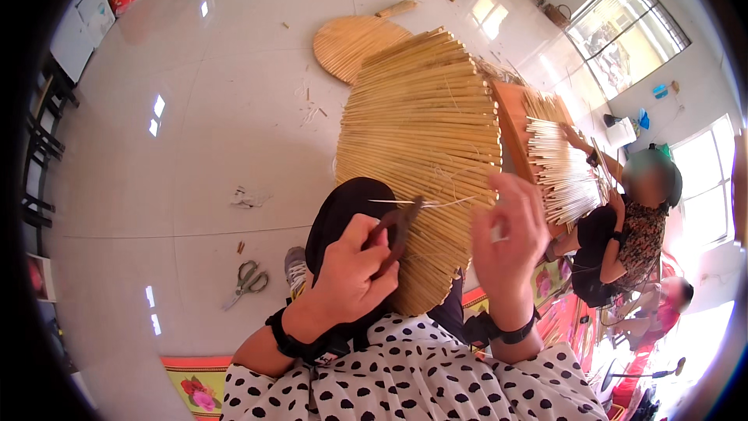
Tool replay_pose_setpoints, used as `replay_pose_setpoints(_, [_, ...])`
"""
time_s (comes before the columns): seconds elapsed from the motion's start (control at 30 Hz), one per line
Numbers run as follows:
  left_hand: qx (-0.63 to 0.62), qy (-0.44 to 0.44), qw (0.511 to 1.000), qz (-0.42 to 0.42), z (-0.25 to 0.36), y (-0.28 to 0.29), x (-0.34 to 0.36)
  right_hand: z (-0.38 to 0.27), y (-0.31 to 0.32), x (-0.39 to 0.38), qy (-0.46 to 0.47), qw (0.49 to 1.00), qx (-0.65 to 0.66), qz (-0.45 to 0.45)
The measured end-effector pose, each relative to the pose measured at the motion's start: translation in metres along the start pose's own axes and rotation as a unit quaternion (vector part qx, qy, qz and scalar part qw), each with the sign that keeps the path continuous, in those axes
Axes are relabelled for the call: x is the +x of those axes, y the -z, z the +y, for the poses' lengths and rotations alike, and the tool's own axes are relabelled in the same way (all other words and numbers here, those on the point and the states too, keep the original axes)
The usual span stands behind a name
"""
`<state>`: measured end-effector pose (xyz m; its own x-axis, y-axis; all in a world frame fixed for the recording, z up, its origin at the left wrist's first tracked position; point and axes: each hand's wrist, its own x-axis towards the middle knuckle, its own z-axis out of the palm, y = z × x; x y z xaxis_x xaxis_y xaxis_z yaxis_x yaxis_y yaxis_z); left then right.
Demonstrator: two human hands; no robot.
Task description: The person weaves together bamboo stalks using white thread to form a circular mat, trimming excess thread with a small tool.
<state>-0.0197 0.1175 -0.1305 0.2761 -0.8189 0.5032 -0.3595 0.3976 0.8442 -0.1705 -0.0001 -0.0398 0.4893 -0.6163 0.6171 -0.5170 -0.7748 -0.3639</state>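
My left hand (354, 269) is closed on dark pliers (405, 226), whose jaws are at a long pale needle (383, 201) with white thread trailing rightward. These lie over a fan-shaped mat of straw-coloured sticks (413, 125) resting on my lap. My right hand (506, 234) hovers at the mat's right edge by the thread's end, fingers curled and slightly blurred; something small and white shows among them, too unclear to name.
A round woven board (347, 43) and green-handled scissors (248, 281) lie on the tiled floor (156, 187). At right, a co-worker (639, 234) handles pale sticks (557, 171) by a wooden board (510, 109); another person (662, 312) sits behind. Dark stools (43, 132) line the left.
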Motion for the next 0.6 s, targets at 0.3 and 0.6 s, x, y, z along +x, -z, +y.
replay_pose_setpoints(0.3, [0.059, 0.029, 0.995, -0.077, -0.034, 0.035, -0.025, 0.01, -0.009, -0.018, 0.021, 0.975, 0.146, -0.166])
replay_pose_setpoints(0.6, [0.399, 0.514, 0.759, -0.004, -0.332, 0.133, -0.295, 0.024, -0.003, -0.038, 0.122, 0.968, 0.109, -0.191])
